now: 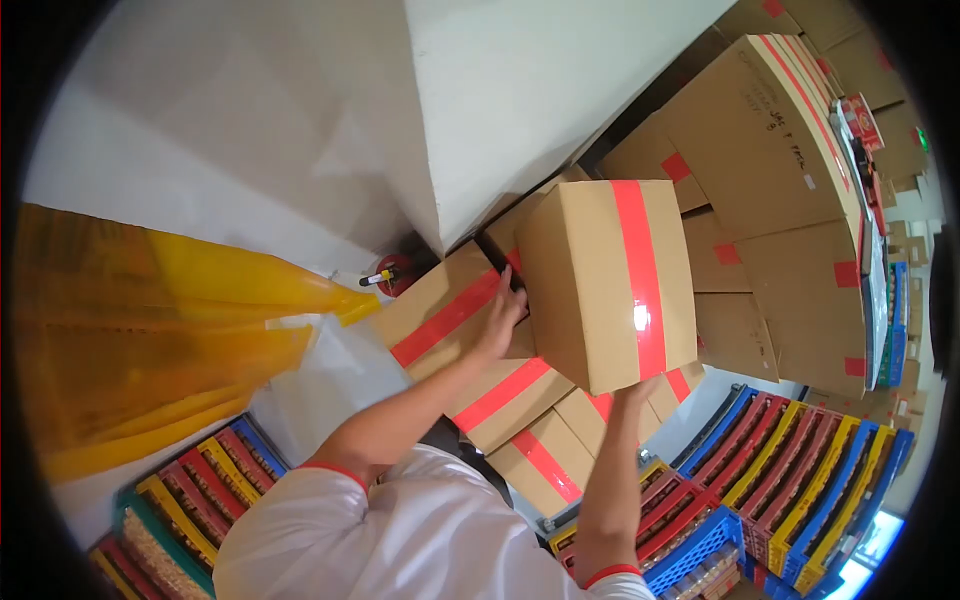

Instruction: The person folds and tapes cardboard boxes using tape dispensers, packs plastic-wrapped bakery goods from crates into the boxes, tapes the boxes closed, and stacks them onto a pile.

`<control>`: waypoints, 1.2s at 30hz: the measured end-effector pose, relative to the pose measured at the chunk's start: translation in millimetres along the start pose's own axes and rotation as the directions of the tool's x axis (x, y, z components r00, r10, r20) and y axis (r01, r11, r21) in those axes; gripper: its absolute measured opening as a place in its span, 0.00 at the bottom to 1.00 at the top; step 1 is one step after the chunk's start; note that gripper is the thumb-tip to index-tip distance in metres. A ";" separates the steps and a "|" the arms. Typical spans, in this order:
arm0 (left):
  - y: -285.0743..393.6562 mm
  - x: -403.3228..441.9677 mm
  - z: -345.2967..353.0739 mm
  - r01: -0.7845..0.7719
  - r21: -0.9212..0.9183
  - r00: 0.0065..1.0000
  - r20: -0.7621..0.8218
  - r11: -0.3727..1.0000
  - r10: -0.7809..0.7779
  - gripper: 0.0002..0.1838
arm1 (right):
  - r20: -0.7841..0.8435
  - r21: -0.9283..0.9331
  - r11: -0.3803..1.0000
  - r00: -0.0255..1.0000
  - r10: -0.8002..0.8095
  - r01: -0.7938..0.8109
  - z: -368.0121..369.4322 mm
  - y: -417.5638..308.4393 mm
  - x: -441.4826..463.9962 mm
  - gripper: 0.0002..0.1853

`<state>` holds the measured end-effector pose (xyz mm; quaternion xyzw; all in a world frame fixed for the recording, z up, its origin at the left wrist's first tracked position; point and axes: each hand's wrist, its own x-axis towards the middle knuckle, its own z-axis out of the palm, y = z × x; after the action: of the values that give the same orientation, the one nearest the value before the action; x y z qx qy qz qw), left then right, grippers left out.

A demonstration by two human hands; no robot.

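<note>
A cardboard box (585, 290) with a red tape strip down one face is in the middle of the view, tilted, above other taped boxes. My right hand (643, 388) grips it from below at the lower edge, its fingers mostly hidden by the box. Beside the box's left side is my left hand (505, 312), fingers stretched out and apart; whether they touch the cardboard I cannot tell. Under my left forearm lies another box (435, 300) with red tape. More taped boxes (540, 465) are stacked below, between my arms.
Large cartons (770, 150) are stacked on the right, one with handwriting. Colourful plastic crates (790, 470) stand at lower right, more crates (200, 490) at lower left. A yellow plastic curtain (150, 340) hangs at left. The white wall corner (435, 200) juts out behind the boxes.
</note>
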<state>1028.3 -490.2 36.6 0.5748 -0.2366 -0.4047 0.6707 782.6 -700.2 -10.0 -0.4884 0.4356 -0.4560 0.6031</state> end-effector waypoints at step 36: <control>-61.8 153.0 -91.3 0.022 0.664 0.990 -0.120 0.747 0.077 0.48 | 0.016 0.049 0.867 0.869 0.495 -0.495 47.4 74.0 94.3 0.30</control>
<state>1168.8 -562.7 -66.2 0.7987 -0.3259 -0.2430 0.4436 857.2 -775.2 -83.8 -0.3455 0.5335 -0.2965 0.7129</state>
